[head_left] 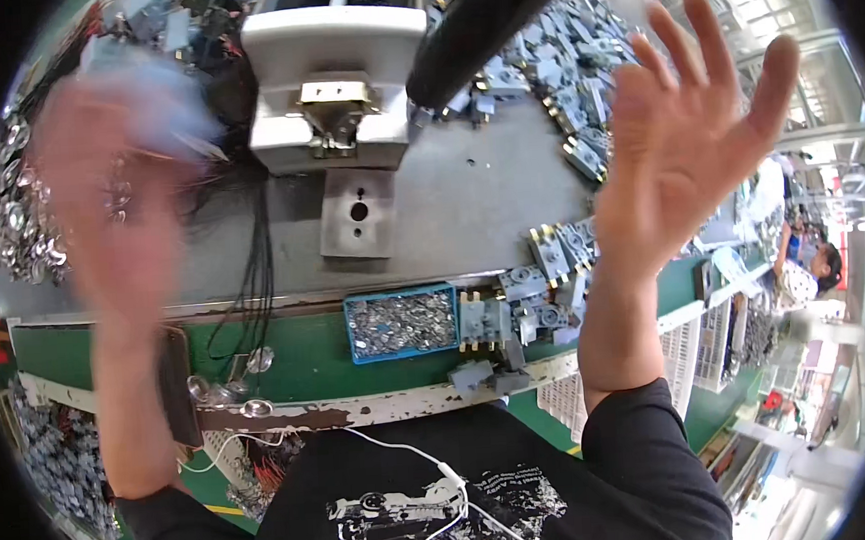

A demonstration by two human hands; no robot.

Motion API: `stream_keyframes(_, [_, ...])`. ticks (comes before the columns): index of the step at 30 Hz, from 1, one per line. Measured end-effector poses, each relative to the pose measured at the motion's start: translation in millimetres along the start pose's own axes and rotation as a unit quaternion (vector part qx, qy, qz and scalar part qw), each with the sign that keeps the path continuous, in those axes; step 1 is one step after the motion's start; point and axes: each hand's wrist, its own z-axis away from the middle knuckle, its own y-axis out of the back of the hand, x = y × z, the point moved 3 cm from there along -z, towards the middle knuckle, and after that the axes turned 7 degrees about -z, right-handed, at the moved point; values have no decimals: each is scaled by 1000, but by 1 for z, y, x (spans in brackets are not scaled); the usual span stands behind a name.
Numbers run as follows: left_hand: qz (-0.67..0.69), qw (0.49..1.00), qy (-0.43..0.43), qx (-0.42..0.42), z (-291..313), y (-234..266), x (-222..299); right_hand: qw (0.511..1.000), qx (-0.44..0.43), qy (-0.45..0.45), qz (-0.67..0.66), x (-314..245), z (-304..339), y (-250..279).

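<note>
While both arms were raised above the desk [449,210], neither hand held anything. The left hand [116,190] was a blur of motion, palm toward the camera, so whether its fingers were spread or closed could not be told. The right hand [686,126] was sharp, its fingers fanned wide apart and its grip empty, above a heap of grey plastic blocks with brass prongs [564,74].

Beneath and between the hands stood a pale, boxy press [327,78] of smooth painted metal with a brass-coloured fitting at its middle, and a flat grey plate with two holes [358,213] lay just in front of it. A shallow blue rectangular tray [401,323], filled with small shiny metal pieces, sat on the green front ledge of the desk. Just right of the tray lay more grey pronged blocks [519,309]. Round silvery discs [14,226] were piled at the far left, and thin black wires [255,281] hung over the worn edge.
</note>
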Motion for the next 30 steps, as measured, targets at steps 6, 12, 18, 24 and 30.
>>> stream_keyframes(6, [-28,972,230,-44,13,15,-87,723,-394,-342,452,70,65,104])
stream_keyframes(12, [-182,979,76,-49,14,38,-34,741,-427,-262,447,81,90,115])
stream_keyframes(18, [25,943,108,-314,26,50,25,886,-243,-385,89,21,55,61])
stream_keyframes(24, [32,836,79,-542,54,31,64,937,-290,-183,70,-25,95,-39])
stream_keyframes(30, [1,853,10,-521,70,22,68,904,-393,-68,155,-13,105,-68])
